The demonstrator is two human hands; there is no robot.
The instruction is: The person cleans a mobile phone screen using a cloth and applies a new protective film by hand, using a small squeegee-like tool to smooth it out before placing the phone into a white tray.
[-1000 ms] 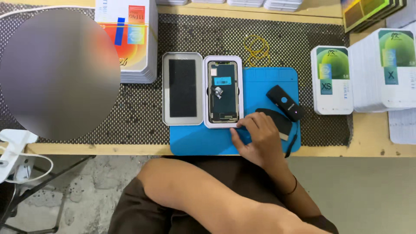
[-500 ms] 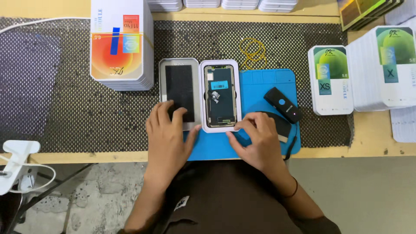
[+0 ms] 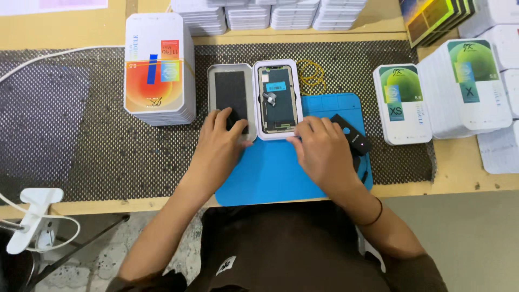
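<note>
An open white case lies in front of me in two halves. Its left half (image 3: 231, 97) holds a dark foam pad, and its right half (image 3: 277, 99) holds a phone screen panel with its back and flex cable up. My left hand (image 3: 219, 145) rests with its fingertips on the lower edge of the left half. My right hand (image 3: 323, 153) lies on the blue work mat (image 3: 270, 176), fingertips touching the lower edge of the right half. Neither hand grips anything.
A small black device (image 3: 354, 135) with a cable lies on the mat by my right hand. Stacks of white boxes stand at the left (image 3: 158, 70), the right (image 3: 403, 105) and along the back (image 3: 270, 13). Yellow rubber bands (image 3: 311, 73) lie on the mesh mat.
My left hand came into view and settled on the left half of the case. My right hand moved up from the mat to the case's lower edge. The view shifted slightly.
</note>
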